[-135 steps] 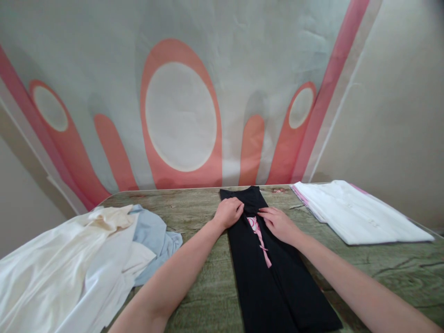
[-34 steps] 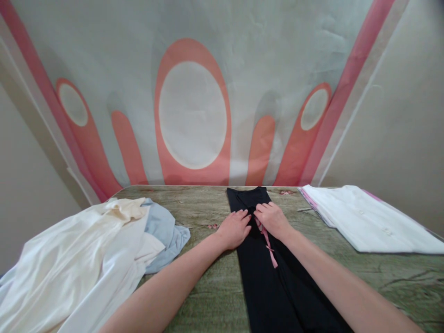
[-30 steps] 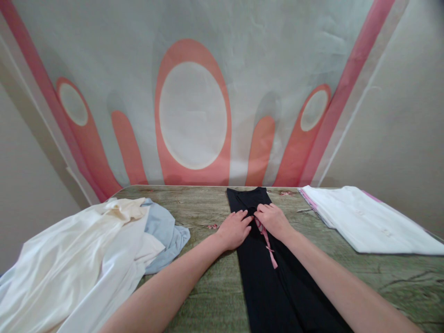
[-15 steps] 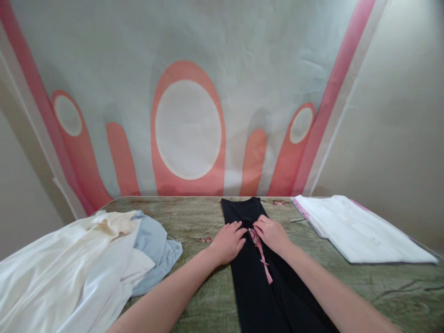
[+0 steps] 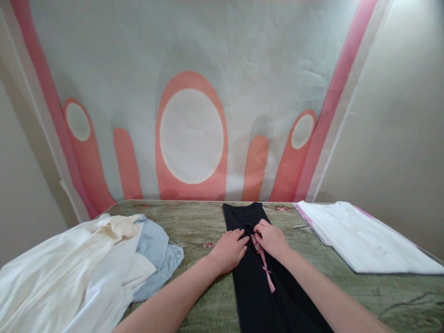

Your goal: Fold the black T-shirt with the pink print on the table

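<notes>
A black garment (image 5: 252, 296) lies in a long, narrow folded strip down the middle of the table, its far end close to the back edge. Part of a pink print (image 5: 267, 274) shows along a fold on it. My left hand (image 5: 229, 249) rests on the garment's left side, palm down with fingers stretched out. Across from it, my right hand (image 5: 273, 240) is closed, thumb and fingers pinching the black cloth near the top of the print. The pinched bit of cloth is mostly hidden by the fingers.
Loose cream and white cloth (image 5: 69, 273) is heaped on the left of the wood-patterned table (image 5: 204, 305), with light blue cloth (image 5: 156, 254) beside it. A folded white garment (image 5: 374, 240) lies on the right, above pink-edged fabric. Behind stands a wall with a coral-patterned covering (image 5: 191, 185).
The view has tilted up a little, so everything sits lower. My right hand's fingers have curled in more at the cloth. My left hand stays flat in about the same place.
</notes>
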A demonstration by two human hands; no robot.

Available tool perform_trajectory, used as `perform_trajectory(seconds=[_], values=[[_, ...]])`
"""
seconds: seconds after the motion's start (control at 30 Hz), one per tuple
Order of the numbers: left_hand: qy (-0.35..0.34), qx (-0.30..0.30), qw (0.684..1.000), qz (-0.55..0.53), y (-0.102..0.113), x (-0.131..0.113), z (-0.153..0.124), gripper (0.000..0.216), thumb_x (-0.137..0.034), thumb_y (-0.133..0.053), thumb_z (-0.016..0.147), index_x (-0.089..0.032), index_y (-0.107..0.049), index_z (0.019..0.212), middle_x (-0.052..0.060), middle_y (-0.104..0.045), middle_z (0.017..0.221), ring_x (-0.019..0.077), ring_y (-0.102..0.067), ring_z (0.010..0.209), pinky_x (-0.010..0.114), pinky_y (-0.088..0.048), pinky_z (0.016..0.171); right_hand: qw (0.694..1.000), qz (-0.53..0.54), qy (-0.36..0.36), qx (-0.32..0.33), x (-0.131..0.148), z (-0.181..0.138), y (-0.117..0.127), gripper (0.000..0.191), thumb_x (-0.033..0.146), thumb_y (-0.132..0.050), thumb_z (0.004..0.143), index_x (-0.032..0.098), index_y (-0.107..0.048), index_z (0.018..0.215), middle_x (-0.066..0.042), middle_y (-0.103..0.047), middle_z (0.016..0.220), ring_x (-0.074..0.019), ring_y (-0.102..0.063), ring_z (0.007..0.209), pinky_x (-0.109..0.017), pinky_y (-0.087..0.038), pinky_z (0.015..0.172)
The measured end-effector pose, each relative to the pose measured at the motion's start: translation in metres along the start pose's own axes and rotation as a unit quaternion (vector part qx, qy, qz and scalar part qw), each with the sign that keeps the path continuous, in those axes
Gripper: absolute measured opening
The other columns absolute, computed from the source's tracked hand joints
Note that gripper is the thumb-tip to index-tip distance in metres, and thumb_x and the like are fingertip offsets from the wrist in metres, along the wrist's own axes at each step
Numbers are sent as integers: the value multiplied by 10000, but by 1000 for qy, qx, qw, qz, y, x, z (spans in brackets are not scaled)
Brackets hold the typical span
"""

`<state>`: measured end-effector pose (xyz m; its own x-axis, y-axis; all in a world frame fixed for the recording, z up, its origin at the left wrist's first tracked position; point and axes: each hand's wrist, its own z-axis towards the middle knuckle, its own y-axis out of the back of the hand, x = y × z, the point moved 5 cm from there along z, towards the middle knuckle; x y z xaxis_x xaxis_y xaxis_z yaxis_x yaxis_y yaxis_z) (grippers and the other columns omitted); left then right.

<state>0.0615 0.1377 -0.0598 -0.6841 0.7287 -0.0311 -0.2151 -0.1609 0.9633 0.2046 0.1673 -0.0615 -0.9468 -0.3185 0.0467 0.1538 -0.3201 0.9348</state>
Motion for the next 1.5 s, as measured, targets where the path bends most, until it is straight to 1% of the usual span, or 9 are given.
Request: perform_trajectory(seconds=[0.43, 0.63, 0.83, 0.93, 1.07, 1.17, 1.27, 1.4, 1.5], values=[[-6, -11, 1000, 2, 2, 0, 0, 326, -289, -370, 898, -194, -516, 1175, 93, -484, 1271, 228, -431, 1178, 387, -344, 983, 992, -114, 62, -4, 12, 3, 8, 169, 143, -455, 853, 176, -593, 760, -40, -575, 809, -164, -560, 725, -292, -332, 667], [-8, -6, 1000, -3, 1, 1, 2, 332, -286, -370, 897, -197, -510, 1184, 90, -482, 1277, 225, -428, 1184, 383, -343, 984, 987, -134, 79, -25, 10, 3, 12, 146, 116, -467, 838, 165, -585, 767, -58, -566, 802, -182, -543, 751, -325, -302, 689], [-3, -7, 1000, -13, 2, 1, 1, 322, -284, -386, 887, -199, -523, 1166, 83, -483, 1277, 217, -431, 1184, 376, -329, 997, 989, -126, 83, -11, 10, 2, 9, 161, 105, -464, 830, 175, -588, 755, -56, -572, 815, -186, -542, 763, -326, -313, 698], [-4, -1, 1000, -19, 4, 1, 2, 317, -276, -392, 883, -199, -520, 1162, 77, -450, 1313, 214, -405, 1209, 379, -306, 1014, 993, -93, 69, -10, 7, 0, 9, 169, 140, -457, 841, 183, -589, 745, -41, -574, 805, -168, -549, 747, -305, -334, 702], [-11, 20, 999, -27, 5, -1, 3, 314, -235, -380, 877, -188, -503, 1161, 68, -397, 1362, 211, -348, 1254, 384, -298, 1019, 998, 44, 17, -48, -11, -1, 10, 161, 196, -445, 845, 195, -586, 766, -17, -573, 823, -134, -559, 734, -251, -380, 676], [-13, 34, 999, -31, 4, -1, 3, 331, -182, -366, 867, -185, -477, 1178, 61, -379, 1377, 202, -337, 1262, 387, -287, 1027, 984, 160, -38, -75, -29, 0, 4, 129, 212, -465, 818, 191, -590, 836, -11, -578, 816, -129, -565, 711, -241, -416, 662], [-15, 46, 998, -34, 3, -1, 4, 356, -165, -359, 864, -185, -449, 1208, 60, -395, 1367, 200, -345, 1256, 395, -283, 1028, 968, 234, -48, -75, -36, 2, -6, 173, 223, -495, 793, 177, -606, 918, -20, -590, 826, -132, -574, 718, -248, -443, 687], [-20, 37, 998, -50, 9, 1, 8, 326, -202, -373, 875, -184, -468, 1186, 62, -467, 1302, 199, -408, 1201, 372, -313, 1009, 973, 218, -32, -64, -30, 3, -12, 227, 218, -506, 789, 184, -631, 976, -44, -597, 910, -138, -580, 755, -256, -451, 703], [-11, 8, 998, -57, 14, 2, 19, 311, -263, -397, 881, -195, -488, 1171, 58, -539, 1200, 191, -477, 1113, 330, -368, 958, 978, 195, -30, -60, -29, 6, -13, 201, 213, -501, 793, 194, -663, 911, -45, -608, 879, -144, -583, 761, -256, -447, 697]])
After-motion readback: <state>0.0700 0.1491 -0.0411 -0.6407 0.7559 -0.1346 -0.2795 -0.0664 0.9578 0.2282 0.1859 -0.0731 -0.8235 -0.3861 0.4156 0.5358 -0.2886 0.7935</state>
